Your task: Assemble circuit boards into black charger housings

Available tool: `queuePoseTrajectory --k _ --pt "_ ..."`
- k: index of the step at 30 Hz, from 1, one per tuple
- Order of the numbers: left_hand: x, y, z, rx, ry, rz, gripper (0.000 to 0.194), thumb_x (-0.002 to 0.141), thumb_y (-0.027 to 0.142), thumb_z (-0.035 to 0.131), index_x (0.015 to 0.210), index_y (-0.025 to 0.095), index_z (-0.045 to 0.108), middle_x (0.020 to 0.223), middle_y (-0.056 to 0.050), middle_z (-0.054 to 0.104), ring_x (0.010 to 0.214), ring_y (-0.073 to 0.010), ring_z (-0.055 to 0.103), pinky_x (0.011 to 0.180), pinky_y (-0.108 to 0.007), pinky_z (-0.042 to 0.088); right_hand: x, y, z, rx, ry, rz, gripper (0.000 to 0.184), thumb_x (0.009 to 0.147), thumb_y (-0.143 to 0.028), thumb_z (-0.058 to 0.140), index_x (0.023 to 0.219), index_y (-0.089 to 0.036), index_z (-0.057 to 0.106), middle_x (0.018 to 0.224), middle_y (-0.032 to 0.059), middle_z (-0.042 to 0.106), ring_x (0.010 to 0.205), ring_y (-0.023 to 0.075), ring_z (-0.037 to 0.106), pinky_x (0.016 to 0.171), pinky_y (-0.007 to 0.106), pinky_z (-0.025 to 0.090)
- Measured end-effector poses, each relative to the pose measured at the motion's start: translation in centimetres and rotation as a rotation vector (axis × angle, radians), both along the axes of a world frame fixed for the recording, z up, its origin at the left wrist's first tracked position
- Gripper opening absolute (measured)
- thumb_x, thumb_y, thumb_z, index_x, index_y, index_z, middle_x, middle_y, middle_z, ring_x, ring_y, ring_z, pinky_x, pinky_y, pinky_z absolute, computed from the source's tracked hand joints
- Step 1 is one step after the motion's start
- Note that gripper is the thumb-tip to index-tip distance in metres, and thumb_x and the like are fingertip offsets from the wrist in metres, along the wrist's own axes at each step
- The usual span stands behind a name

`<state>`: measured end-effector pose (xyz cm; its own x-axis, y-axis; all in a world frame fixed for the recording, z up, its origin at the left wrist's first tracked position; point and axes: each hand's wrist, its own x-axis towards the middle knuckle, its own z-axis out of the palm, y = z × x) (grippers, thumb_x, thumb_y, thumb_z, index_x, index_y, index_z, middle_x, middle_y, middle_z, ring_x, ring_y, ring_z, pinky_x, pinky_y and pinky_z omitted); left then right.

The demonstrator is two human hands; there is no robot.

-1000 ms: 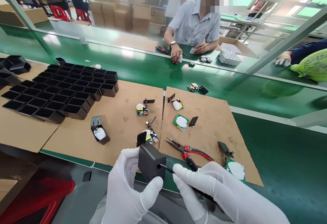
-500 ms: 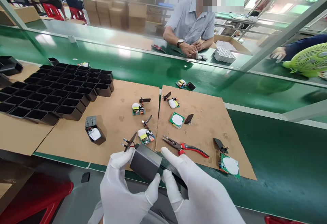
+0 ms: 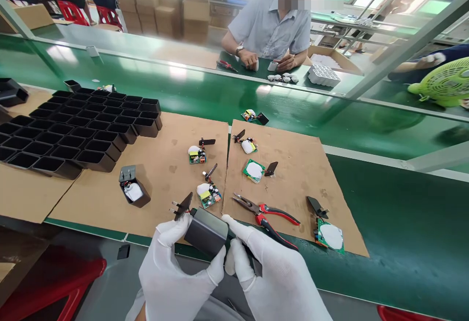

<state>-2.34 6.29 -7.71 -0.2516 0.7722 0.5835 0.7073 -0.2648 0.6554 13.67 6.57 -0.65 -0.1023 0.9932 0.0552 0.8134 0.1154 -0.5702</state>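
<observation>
Head view: the left hand (image 3: 176, 267) clamps a black housing (image 3: 207, 232) above the near edge of the tabletop (image 3: 388, 208); the right hand (image 3: 271, 262) is at its end, grip unclear. Firm support, with the plug plate (image 3: 183, 205) kept unstrained, should serve.

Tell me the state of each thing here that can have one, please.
Black housing, in left hand, tilted, pronged cap not seated
Pliers, lying unheld, handles spread
Lone case, white part inside, own cap open
Grouped cases, upright, open-topped
Green fan, running or off unclear
</observation>
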Motion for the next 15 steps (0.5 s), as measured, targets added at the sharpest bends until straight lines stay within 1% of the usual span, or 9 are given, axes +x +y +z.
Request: queuePoseTrajectory --k 4,6,9,11,13,15 --pt "-0.1 0.1 0.0 0.002 0.035 0.022 0.054 0.076 0.039 0.089 0.116 0.015 0.062 0.101 -0.006 0.072 0.087 -0.0187 0.076 0.077 -0.024 0.062 -0.3 -0.3 -0.2 -0.014 0.059 -0.053 0.045 0.099 -0.021 0.046 0.134 -0.033 0.072 0.114 -0.0073 0.083 0.096 0.0111 0.081 0.087 0.018 0.062" --pt "-0.1 0.2 0.1 0.006 0.053 0.022 0.054 0.074 0.039 0.089 0.115 0.015 0.061 0.1 -0.006 0.072 0.086 -0.0183 0.076 0.077 -0.023 0.062 -0.5 -0.4 -0.6 0.003 0.091 -0.066 0.045 0.099 -0.022 0.046 0.132 -0.033 0.073 0.113 -0.008 0.083 0.095 0.0098 0.081 0.087 0.016 0.061" --pt "0.1 0.2 0.4 0.011 0.028 0.025 0.051 0.076 0.038 0.088 0.114 0.016 0.061 0.098 -0.006 0.073 0.085 -0.0184 0.076 0.077 -0.025 0.061 -0.8 -0.2 -1.1 0.052 0.11 -0.068 0.044 0.098 -0.022 0.045 0.129 -0.031 0.075 0.11 -0.0061 0.084 0.092 0.0109 0.081 0.085 0.017 0.061" --pt "0.3 0.1 0.4 -0.004 0.002 0.032 0.047 0.077 0.038 0.086 0.113 0.017 0.062 0.097 -0.006 0.073 0.086 -0.0192 0.076 0.078 -0.026 0.061 -0.7 -0.1 -1.1 0.045 0.098 -0.06 0.044 0.098 -0.022 0.044 0.129 -0.029 0.075 0.108 -0.0038 0.084 0.09 0.0127 0.081 0.083 0.02 0.063" --pt "0.3 0.2 0.4 -0.057 -0.056 0.013 0.047 0.076 0.037 0.085 0.112 0.017 0.063 0.099 -0.007 0.073 0.089 -0.021 0.076 0.08 -0.029 0.062 -0.3 0.0 -0.7 -0.011 0.059 -0.041 0.044 0.099 -0.022 0.044 0.132 -0.028 0.073 0.102 -0.0034 0.084 0.086 0.0132 0.081 0.079 0.021 0.063" --pt "0.1 0.5 0.4 -0.175 -0.214 -0.047 0.046 0.074 0.033 0.085 0.111 0.018 0.065 0.1 -0.007 0.075 0.09 -0.022 0.077 0.082 -0.031 0.063 0.6 -0.4 0.2 -0.075 0.014 -0.026 0.042 0.101 -0.023 0.046 0.133 -0.03 0.071 0.092 -0.0064 0.083 0.078 0.0113 0.079 0.075 0.018 0.062"
